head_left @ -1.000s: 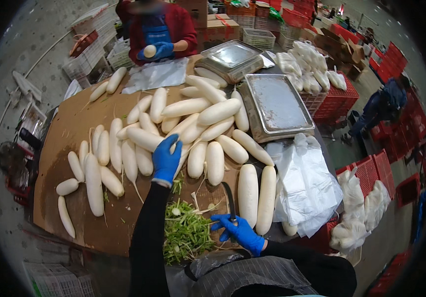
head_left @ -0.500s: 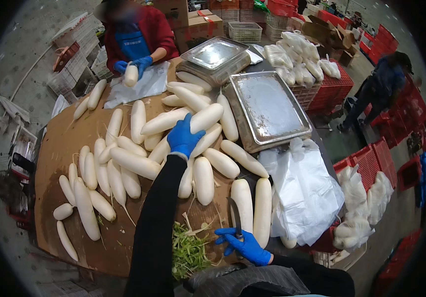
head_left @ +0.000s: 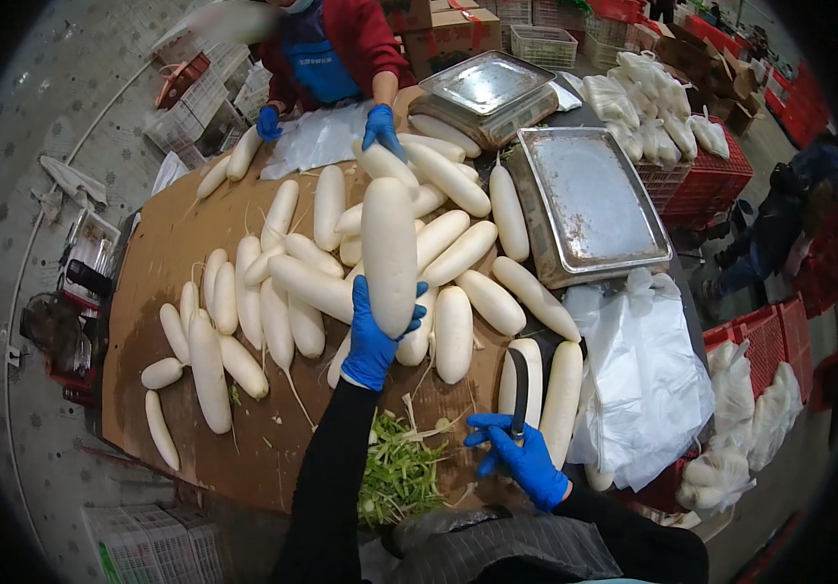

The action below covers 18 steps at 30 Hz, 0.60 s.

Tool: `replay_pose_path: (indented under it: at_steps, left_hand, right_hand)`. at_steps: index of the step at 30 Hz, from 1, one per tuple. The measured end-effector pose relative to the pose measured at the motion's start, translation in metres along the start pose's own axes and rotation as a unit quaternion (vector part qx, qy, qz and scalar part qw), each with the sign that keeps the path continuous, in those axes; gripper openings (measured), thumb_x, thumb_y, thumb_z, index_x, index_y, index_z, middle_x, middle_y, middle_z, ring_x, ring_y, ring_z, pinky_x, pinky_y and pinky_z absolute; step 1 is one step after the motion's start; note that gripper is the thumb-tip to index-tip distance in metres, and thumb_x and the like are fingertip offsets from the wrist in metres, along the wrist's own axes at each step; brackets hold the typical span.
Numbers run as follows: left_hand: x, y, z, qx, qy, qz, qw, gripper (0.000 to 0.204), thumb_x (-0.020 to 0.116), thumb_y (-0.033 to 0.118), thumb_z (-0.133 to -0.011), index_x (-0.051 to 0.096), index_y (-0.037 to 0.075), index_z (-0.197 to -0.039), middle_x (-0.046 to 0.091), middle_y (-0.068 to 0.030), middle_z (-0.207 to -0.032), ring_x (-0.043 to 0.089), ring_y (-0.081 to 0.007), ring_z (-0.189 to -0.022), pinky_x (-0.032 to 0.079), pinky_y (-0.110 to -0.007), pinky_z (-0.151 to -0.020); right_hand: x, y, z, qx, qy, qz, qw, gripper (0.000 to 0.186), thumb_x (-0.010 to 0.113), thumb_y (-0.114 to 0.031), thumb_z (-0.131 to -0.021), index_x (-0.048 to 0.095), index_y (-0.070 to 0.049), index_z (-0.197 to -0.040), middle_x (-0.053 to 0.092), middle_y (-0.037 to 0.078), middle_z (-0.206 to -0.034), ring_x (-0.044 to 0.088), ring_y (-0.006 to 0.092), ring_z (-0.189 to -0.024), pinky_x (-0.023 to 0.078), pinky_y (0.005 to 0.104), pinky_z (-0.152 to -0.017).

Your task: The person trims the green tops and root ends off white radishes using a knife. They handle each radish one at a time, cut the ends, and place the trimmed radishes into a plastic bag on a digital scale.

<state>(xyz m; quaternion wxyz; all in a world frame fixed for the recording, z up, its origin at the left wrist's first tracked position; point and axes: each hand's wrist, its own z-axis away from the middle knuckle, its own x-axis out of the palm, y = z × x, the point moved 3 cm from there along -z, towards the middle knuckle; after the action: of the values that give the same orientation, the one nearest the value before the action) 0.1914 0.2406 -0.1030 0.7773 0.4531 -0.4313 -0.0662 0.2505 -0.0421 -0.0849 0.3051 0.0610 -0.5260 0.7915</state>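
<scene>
My left hand (head_left: 372, 343), in a blue glove, is closed around the lower part of a big white daikon (head_left: 389, 255) and holds it upright above the pile. In my blue-gloved right hand (head_left: 528, 457) is a knife (head_left: 519, 387) with its curved blade pointing up. Behind the blade lie a daikon (head_left: 532, 375) and, to its right, another daikon (head_left: 562, 399). Many more daikons (head_left: 453, 336) spread over the cardboard-covered table (head_left: 273, 457). Between my forearms sits a heap of green leaf trimmings (head_left: 398, 477).
Across the table a person's gloved hand (head_left: 382, 131) touches a daikon. White plastic bags (head_left: 638, 389) lie at the right edge, below a metal tray (head_left: 589, 200). Farther right stand red crates (head_left: 769, 341) and filled white bags (head_left: 638, 102).
My left hand has taken a daikon from the pile and raised it toward me. My right hand keeps the knife. The co-worker has put down a daikon and reached to the pile. The view has shifted.
</scene>
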Motion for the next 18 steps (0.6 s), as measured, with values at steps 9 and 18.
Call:
replay_pose_path:
  at_steps: [9, 18]
  left_hand:
    - [0.07, -0.061, 0.092, 0.087, 0.036, -0.03, 0.995, 0.067, 0.036, 0.058, -0.098, 0.04, 0.004, -0.139, 0.053, -0.0146, -0.131, 0.059, -0.0234, -0.108, 0.051, -0.035, -0.092]
    - [0.105, -0.085, 0.16, 0.192, 0.066, -0.11, 0.973, 0.069, 0.045, 0.05, -0.098, 0.023, 0.008, -0.149, 0.041, -0.0138, -0.141, 0.046, -0.0263, -0.125, 0.04, -0.04, -0.105]
  right_hand:
    - [0.013, -0.029, -0.011, -0.234, 0.077, 0.123, 0.961, 0.067, 0.07, -0.01, -0.087, 0.037, -0.005, -0.146, 0.052, 0.01, -0.137, 0.06, 0.0113, -0.098, 0.053, 0.0221, -0.073]
    - [0.0, -0.022, 0.002, -0.159, 0.034, 0.052, 0.985, 0.089, 0.08, -0.008, -0.074, 0.032, -0.003, -0.148, 0.043, 0.011, -0.146, 0.048, 0.0158, -0.124, 0.047, 0.0292, -0.097]
